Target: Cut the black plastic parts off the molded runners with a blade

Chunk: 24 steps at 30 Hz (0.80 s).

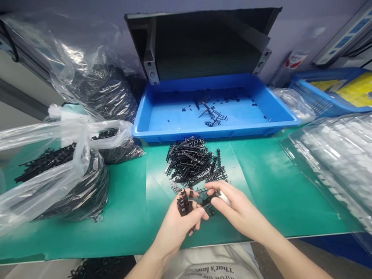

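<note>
Several small black plastic parts point(183, 204) are bunched in my left hand point(181, 219), its fingers wrapped round them. My right hand point(235, 203) is close by on the right, thumb and fingers pinched around a black plastic piece point(207, 203) between the two hands. A white covering point(224, 198) shows on one of its fingers. Just beyond both hands a pile of black plastic strips point(190, 161) with ring shapes lies on a clear sheet point(155, 193) over the green table. The fingertips partly hide the pieces they hold.
A blue tray point(180, 135) with scattered black bits and a branched black frame point(213, 115) stands beyond the pile, under a dark chute point(206, 46). Open plastic bags point(95, 186) of black parts sit left. Stacked clear trays point(334, 155) and a blue basket point(308, 93) are right.
</note>
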Each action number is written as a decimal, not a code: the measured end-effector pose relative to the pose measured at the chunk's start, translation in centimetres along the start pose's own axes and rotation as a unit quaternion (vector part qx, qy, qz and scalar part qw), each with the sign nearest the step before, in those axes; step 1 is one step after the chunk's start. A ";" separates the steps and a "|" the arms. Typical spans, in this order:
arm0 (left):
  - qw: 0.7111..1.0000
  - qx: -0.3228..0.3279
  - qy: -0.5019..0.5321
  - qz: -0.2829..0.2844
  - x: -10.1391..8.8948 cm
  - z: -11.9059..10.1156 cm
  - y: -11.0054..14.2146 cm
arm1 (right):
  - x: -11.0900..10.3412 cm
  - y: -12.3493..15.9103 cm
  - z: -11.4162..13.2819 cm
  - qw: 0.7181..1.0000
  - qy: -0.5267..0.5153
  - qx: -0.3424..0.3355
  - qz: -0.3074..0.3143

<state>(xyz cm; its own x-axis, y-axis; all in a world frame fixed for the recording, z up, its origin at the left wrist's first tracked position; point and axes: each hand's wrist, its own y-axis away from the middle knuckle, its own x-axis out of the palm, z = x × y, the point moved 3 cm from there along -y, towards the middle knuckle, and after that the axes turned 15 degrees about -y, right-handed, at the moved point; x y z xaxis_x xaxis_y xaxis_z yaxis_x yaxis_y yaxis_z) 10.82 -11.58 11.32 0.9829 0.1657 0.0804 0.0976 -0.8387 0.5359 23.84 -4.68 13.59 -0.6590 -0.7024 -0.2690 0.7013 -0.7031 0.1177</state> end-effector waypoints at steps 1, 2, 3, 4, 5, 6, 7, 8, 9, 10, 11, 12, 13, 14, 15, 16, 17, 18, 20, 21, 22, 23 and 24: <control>1.000 0.003 0.008 -0.010 -0.2 0.0 0.0 | 0.2 0.2 0.0 1.000 0.012 -0.013 0.011; 1.000 0.006 0.010 -0.010 -0.3 0.1 -0.1 | 0.4 0.4 0.1 0.999 0.026 -0.021 0.028; 1.000 0.008 0.008 -0.008 -0.4 0.3 -0.2 | 0.6 0.6 0.2 0.998 0.043 -0.025 0.044; 1.000 0.011 0.004 -0.007 -0.5 0.4 -0.2 | 0.8 0.8 0.3 0.996 0.060 -0.027 0.056; 1.000 0.015 -0.002 -0.006 -0.6 0.6 -0.3 | 0.9 0.9 0.5 0.995 0.078 -0.031 0.062; 1.000 0.019 -0.008 -0.005 -0.6 0.7 -0.3 | 1.0 1.0 0.7 0.993 0.095 -0.036 0.062; 1.000 0.025 -0.014 -0.005 -0.6 0.8 -0.3 | 1.0 1.1 0.8 0.991 0.110 -0.043 0.061; 0.999 0.032 -0.019 -0.007 -0.6 0.8 -0.3 | 1.1 1.1 1.0 0.989 0.123 -0.053 0.057; 0.999 0.040 -0.024 -0.008 -0.6 0.9 -0.3 | 1.1 1.2 1.0 0.987 0.136 -0.064 0.052; 0.999 0.046 -0.028 -0.009 -0.6 0.9 -0.3 | 1.2 1.2 1.0 0.985 0.147 -0.074 0.047; 0.998 0.050 -0.032 -0.011 -0.6 1.0 -0.2 | 1.2 1.3 1.0 0.983 0.157 -0.082 0.043; 0.998 0.054 -0.035 -0.015 -0.6 1.0 -0.2 | 1.3 1.3 1.0 0.982 0.165 -0.088 0.039; 0.998 0.056 -0.039 -0.016 -0.6 1.0 -0.2 | 1.4 1.3 0.9 0.980 0.173 -0.093 0.035; 0.997 0.057 -0.043 -0.018 -0.6 1.1 -0.2 | 1.4 1.4 0.9 0.978 0.180 -0.099 0.029; 0.997 0.058 -0.045 -0.019 -0.7 1.1 -0.2 | 1.5 1.4 0.9 0.977 0.186 -0.104 0.022; 0.997 0.059 -0.047 -0.021 -0.7 1.2 -0.2 | 1.5 1.4 0.9 0.975 0.192 -0.108 0.016; 0.997 0.059 -0.047 -0.023 -0.7 1.2 -0.2 | 1.5 1.4 0.9 0.975 0.195 -0.110 0.010; 0.997 0.059 -0.047 -0.025 -0.7 1.3 -0.2 | 1.6 1.4 0.9 0.974 0.197 -0.110 0.006; 0.997 0.059 -0.049 -0.030 -0.6 1.4 -0.3 | 1.7 1.4 0.8 0.975 0.196 -0.107 0.005; 0.996 0.060 -0.051 -0.033 -0.6 1.4 -0.3 | 1.7 1.4 0.8 0.975 0.194 -0.107 0.004; 0.996 0.062 -0.051 -0.036 -0.6 1.5 -0.3 | 1.8 1.5 0.8 0.975 0.192 -0.109 0.002; 0.996 0.062 -0.051 -0.040 -0.5 1.5 -0.3 | 1.8 1.5 0.8 0.975 0.191 -0.113 -0.001; 0.996 0.062 -0.048 -0.045 -0.5 1.5 -0.3 | 1.9 1.5 0.8 0.975 0.190 -0.115 -0.006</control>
<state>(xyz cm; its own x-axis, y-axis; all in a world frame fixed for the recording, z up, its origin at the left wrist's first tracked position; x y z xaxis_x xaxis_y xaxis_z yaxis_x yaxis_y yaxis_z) 10.49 -12.15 9.85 0.9792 0.1970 -0.0476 0.1982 -0.8814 0.4287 23.45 -7.13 14.05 -0.5501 -0.5710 -0.6093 0.7650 -0.6373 -0.0934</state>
